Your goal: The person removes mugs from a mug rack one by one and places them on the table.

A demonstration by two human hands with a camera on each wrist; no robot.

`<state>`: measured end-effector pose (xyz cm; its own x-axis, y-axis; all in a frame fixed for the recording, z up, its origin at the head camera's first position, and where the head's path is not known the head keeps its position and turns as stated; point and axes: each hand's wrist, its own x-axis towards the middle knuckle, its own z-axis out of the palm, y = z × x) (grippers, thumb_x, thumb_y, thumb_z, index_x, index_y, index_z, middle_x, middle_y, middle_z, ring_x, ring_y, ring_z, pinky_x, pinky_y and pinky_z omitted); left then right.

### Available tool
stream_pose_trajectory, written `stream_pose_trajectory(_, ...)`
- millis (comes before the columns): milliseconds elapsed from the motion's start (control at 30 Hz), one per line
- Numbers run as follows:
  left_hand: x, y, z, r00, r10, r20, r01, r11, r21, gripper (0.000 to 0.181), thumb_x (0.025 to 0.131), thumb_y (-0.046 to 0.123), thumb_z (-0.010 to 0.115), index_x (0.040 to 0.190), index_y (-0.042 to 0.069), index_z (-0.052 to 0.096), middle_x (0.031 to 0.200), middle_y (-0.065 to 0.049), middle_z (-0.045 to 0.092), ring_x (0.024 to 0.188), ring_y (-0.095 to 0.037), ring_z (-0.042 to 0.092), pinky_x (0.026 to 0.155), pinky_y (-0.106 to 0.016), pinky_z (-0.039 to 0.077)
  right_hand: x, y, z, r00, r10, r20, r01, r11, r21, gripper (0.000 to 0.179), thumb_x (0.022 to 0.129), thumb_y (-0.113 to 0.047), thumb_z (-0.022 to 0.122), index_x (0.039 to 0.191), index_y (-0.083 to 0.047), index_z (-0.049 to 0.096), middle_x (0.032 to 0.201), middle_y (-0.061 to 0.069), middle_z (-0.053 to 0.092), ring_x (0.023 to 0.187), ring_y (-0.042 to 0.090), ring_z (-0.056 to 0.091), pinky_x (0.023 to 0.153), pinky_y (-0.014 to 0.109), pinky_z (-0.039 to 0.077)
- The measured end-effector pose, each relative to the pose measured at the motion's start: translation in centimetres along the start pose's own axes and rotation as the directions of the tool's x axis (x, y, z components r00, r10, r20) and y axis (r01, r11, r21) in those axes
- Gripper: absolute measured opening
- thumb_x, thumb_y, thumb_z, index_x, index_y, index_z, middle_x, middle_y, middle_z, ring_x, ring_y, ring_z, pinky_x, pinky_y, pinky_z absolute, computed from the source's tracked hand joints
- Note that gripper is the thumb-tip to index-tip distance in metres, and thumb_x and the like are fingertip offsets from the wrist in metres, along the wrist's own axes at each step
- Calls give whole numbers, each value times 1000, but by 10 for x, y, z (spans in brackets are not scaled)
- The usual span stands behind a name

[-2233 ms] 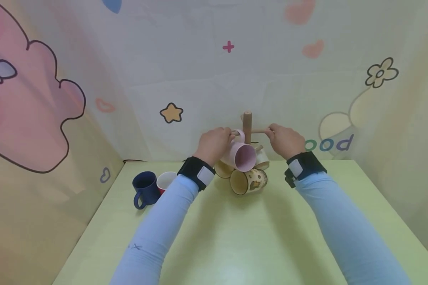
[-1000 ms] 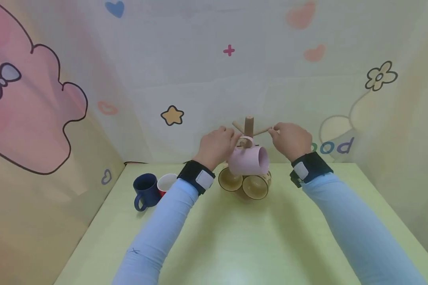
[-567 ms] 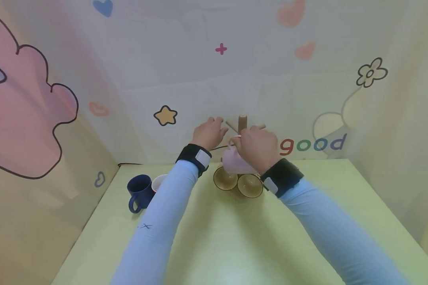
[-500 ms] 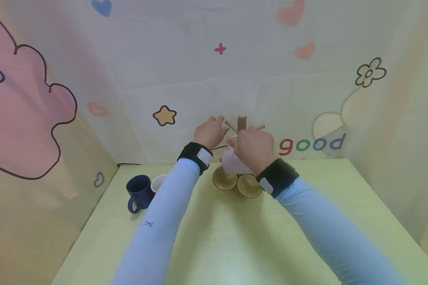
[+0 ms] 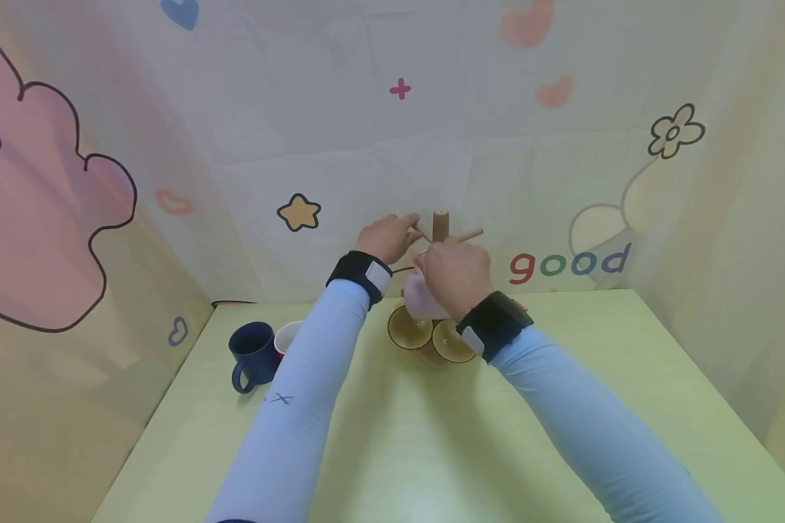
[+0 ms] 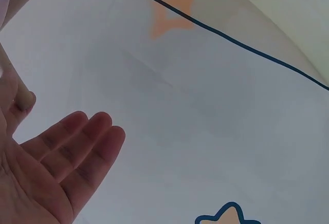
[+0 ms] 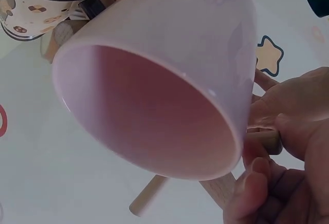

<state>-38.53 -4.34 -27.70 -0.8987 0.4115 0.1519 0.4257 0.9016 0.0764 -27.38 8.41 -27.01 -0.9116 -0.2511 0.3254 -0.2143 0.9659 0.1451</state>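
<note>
A wooden mug tree (image 5: 440,225) stands near the back of the table. My left hand (image 5: 386,238) pinches the end of one of its upper pegs (image 6: 23,96) between thumb and index finger, its other three fingers (image 6: 85,152) held straight. My right hand (image 5: 458,270) curls over the pink mug (image 5: 422,298) at its handle, which the hand hides in the head view. The pink mug (image 7: 154,100) lies sideways with its mouth toward the right wrist. Lower on the tree hang two patterned cream mugs (image 5: 410,328), mouths facing forward.
A dark blue mug (image 5: 255,356) stands at the table's left, beside a white-and-red mug (image 5: 288,335) partly behind my left sleeve (image 5: 301,407). Another bare peg (image 5: 471,234) points right from the tree. A printed cloth wall (image 5: 340,160) rises behind the table (image 5: 392,450).
My right hand has left the right-hand peg and moved left onto the pink mug. My left hand has let go of that mug and taken the left peg. The tree has turned.
</note>
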Motion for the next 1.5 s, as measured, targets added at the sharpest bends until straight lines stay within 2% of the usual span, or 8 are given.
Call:
stream_pose_trajectory(100,-1,0,0,1000,4,-21,-4,1000,-1,45,104,39,48,144,18,50,116,-8,67,102,-22,65,85,-37,54,0,0,0,998,-44,40,46,998,-37,31,91,-23,74,123,-26,71,83,13,64,57,25,57,52,42,55)
stream_pose_trajectory(333,-6,0,-4,997,-16,-71,16,1000,-5,38,102,37,53,134,16,59,109,-6,71,92,-22,68,75,-35,56,0,3,0,998,-53,47,52,998,26,40,83,-21,82,121,-30,72,93,11,69,66,26,59,55,47,56)
stream_pose_trajectory(633,-11,1,-1,991,-61,-121,67,997,48,38,102,40,50,130,17,62,104,-5,73,84,-20,69,69,-34,56,-2,12,4,998,-64,4,64,998,3,35,93,-14,71,123,-32,71,100,14,70,67,26,62,51,46,55)
stream_pose_trajectory(867,-18,5,-3,987,-87,-135,94,994,50,36,102,41,51,123,15,65,103,-4,73,84,-19,69,72,-34,56,-5,22,6,999,-34,40,32,998,46,30,93,-12,68,117,-29,74,95,13,67,85,28,62,53,49,55)
stream_pose_trajectory(1100,-27,5,-1,982,-87,-169,96,994,48,34,103,39,50,115,13,67,95,-4,72,77,-18,67,67,-33,55,-7,28,7,1000,-29,1,28,995,100,35,92,-7,68,115,-32,75,91,14,68,85,30,61,54,51,53)
stream_pose_trajectory(1233,-30,4,1,978,-74,-195,87,994,59,33,103,38,49,113,12,67,90,-4,71,74,-18,66,64,-33,54,-6,34,9,999,-21,29,18,997,81,39,84,-4,75,114,-29,75,93,14,68,85,30,60,56,51,54)
stream_pose_trajectory(1333,-32,5,2,978,-61,-200,75,995,67,33,104,37,49,114,12,66,87,-4,69,71,-17,64,62,-32,53,-4,40,11,998,-4,55,1,998,63,33,84,-5,76,113,-22,73,91,15,66,84,31,59,56,51,55)
stream_pose_trajectory(1500,-35,7,2,979,-52,-200,69,994,82,32,104,37,48,114,12,66,86,-3,69,71,-16,65,62,-32,53,-1,47,13,996,68,64,-76,989,130,18,100,-18,59,110,-10,71,87,17,62,77,32,58,54,50,53)
